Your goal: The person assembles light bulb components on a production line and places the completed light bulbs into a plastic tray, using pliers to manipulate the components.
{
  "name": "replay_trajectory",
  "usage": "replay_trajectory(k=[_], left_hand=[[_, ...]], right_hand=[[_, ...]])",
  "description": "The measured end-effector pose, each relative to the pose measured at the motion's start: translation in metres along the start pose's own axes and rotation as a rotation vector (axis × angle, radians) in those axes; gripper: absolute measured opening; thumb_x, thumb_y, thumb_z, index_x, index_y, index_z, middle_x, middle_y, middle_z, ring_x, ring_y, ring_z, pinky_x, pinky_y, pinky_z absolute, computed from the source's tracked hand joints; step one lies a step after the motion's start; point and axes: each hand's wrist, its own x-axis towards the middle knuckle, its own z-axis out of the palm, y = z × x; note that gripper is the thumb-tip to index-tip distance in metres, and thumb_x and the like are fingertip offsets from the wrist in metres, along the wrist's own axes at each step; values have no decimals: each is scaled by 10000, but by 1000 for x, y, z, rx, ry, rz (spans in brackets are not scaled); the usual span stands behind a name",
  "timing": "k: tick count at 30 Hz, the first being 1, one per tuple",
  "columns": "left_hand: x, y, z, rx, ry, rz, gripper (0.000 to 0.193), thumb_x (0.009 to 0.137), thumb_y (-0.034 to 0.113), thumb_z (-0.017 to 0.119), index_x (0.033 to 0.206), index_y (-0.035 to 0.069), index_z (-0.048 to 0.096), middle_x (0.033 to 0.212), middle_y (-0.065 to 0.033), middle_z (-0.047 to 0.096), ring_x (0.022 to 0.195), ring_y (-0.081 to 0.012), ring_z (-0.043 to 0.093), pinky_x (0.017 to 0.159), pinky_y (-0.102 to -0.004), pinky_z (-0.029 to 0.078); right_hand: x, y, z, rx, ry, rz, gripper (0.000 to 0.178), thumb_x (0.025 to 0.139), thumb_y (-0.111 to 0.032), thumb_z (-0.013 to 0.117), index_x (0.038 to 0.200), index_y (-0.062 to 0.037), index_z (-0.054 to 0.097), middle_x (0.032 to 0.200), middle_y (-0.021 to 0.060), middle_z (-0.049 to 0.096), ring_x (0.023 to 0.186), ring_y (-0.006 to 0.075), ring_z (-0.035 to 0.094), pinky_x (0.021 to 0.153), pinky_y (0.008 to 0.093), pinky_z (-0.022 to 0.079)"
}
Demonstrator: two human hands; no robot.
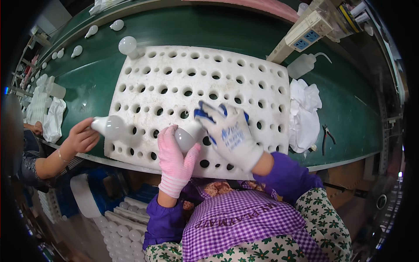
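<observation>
**Two gloved hands on one white bulb over the foam tray**

The left hand (174,159), in a pink knitted glove, is curled around a frosted white glass light bulb (185,139), fingers closed on its round globe, thumb at the bulb's 4 o'clock; the right hand (229,133), in a white knitted glove with blue fingertips, lies over the bulb's neck end at its 2 o'clock, fingers bent and close together; whether they pinch the base cannot be told, since the glove hides it; the bulb hangs just above the lower middle of the white foam tray pierced with rows of round holes (244,72), which lies flat on the green conveyor belt (340,105).

At 9 o'clock from the held bulb, a co-worker's bare hand (80,137) grips a second white bulb (110,126) at the tray's left edge; at the tray's 11 o'clock corner a third white bulb (128,45) stands in a hole; more loose bulbs (117,25) lie along the belt toward 10 o'clock.

At 3 o'clock from the tray, a crumpled white cloth (303,115) rests on the belt, with small dark pliers (327,136) just beside it; at 1 o'clock, a translucent plastic squeeze bottle with a bent spout (303,64) stands near a cream power strip with blue sockets (305,30); at 7 o'clock, below the belt, stacked trays of white bulbs (124,231) sit beside the person's purple checked apron (244,222).
</observation>
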Motion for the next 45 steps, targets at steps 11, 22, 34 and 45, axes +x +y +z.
replay_trajectory(k=[11, 22, 34, 45], left_hand=[[2, -3, 0, -47, 20, 22, 665, 774, 175, 744, 1299, -57, 408, 1209, -247, 482, 1113, -393, 485, 977, -436, 396], [4, -5, 7, 152, 94, 84, 699, 722, 160, 769, 1284, -36, 404, 1194, -240, 491, 1108, -408, 504, 929, -443, 437], [7, 0, 7, 130, 97, 63, 684, 713, 175, 775, 1268, -27, 430, 1170, -225, 530, 1032, -376, 565, 875, -412, 474], [11, -3, 7, 56, 76, 15, 691, 717, 186, 769, 1277, -23, 422, 1207, -223, 502, 1053, -373, 564, 874, -409, 483]], right_hand=[[12, 14, 4, 17, 29, 58, 470, 805, -144, 544, 1272, -165, 587, 1419, 70, 488, 1083, 324, 535, 864, 436, 411], [-14, -22, -1, 8, 75, -77, 532, 803, -164, 545, 1334, -154, 539, 1442, 76, 462, 1130, 348, 514, 893, 428, 403], [-6, -9, 7, 35, 96, -44, 523, 786, -232, 591, 1304, -161, 566, 1449, 55, 453, 1146, 361, 482, 901, 447, 404], [8, -8, 2, -6, 66, -49, 537, 767, -186, 584, 1304, -198, 569, 1400, 59, 499, 1148, 361, 477, 913, 453, 387]])
